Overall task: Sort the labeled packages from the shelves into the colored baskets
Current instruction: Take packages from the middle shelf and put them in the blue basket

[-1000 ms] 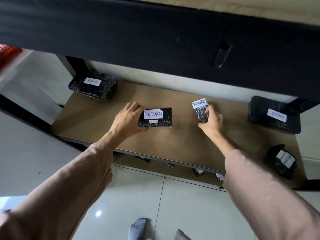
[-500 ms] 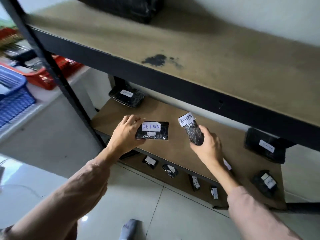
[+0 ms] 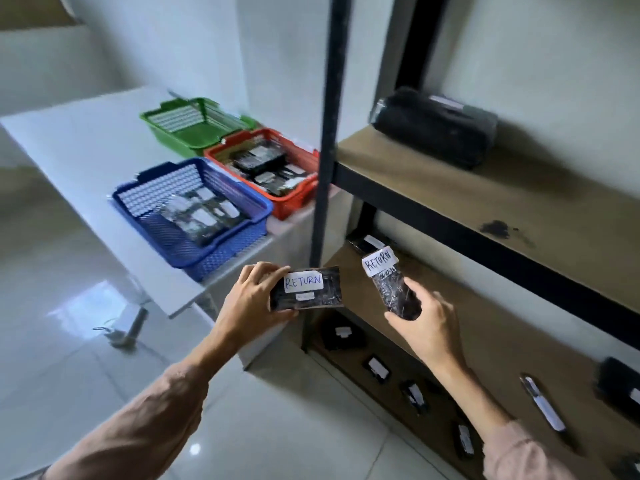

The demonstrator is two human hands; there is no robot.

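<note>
white walls and a glossy tiled floor (image 3: 52,271) surround a white worktop (image 3: 86,143) on the left, which carries 3 baskets in a row: a green basket (image 3: 187,143) farthest away, a red basket (image 3: 294,202) in the middle and a blue basket (image 3: 225,259) nearest. the red and blue ones hold black labelled packages. just right of the worktop stands a black-framed shelf unit (image 3: 329,133), with a bulky black package (image 3: 436,126) lying at the back of its upper board. the left hand (image 3: 249,306) holds a flat package (image 3: 308,289) level in the air by the worktop's near corner, its grip clamped on the package's left end, and the white label reads "return". the right hand (image 3: 429,323) holds a narrow package (image 3: 394,289) tilted with the label end up, also marked "return", its grip clamped round the lower end. the 2 packages are near each other but apart, in front of the shelf post. small labelled packages (image 3: 377,368) lie on the lower boards.
</note>
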